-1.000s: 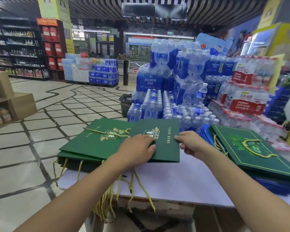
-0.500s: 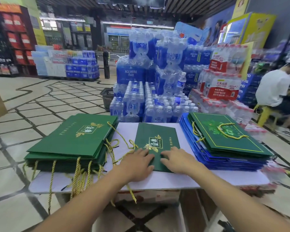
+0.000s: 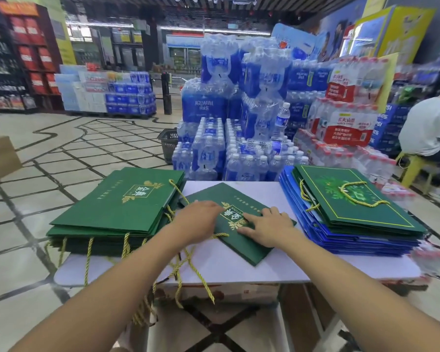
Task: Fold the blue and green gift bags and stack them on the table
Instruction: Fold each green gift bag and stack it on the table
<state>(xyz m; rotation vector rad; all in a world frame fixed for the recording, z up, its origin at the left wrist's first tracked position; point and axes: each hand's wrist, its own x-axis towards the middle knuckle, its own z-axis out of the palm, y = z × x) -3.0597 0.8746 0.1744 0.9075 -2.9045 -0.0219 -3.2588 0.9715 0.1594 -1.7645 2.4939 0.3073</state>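
Note:
A flat folded green gift bag (image 3: 241,240) with a gold logo lies skewed in the middle of the white table (image 3: 239,271). My left hand (image 3: 197,218) rests on its left part and my right hand (image 3: 268,226) presses its right part with straight fingers. To the left sits a stack of green bags (image 3: 117,212) whose gold cord handles hang over the table's front edge. On the right, a stack of blue bags (image 3: 323,229) carries green bags (image 3: 351,201) on top.
Shrink-wrapped packs of water bottles (image 3: 239,123) rise right behind the table. A person in a white shirt (image 3: 427,128) sits on a yellow stool at the far right. A dark shopping basket (image 3: 168,144) stands on the tiled floor behind the table.
The single green bag has been pulled off the left stack to the table's middle and turned askew. Both hands moved with it and now lie on top of it.

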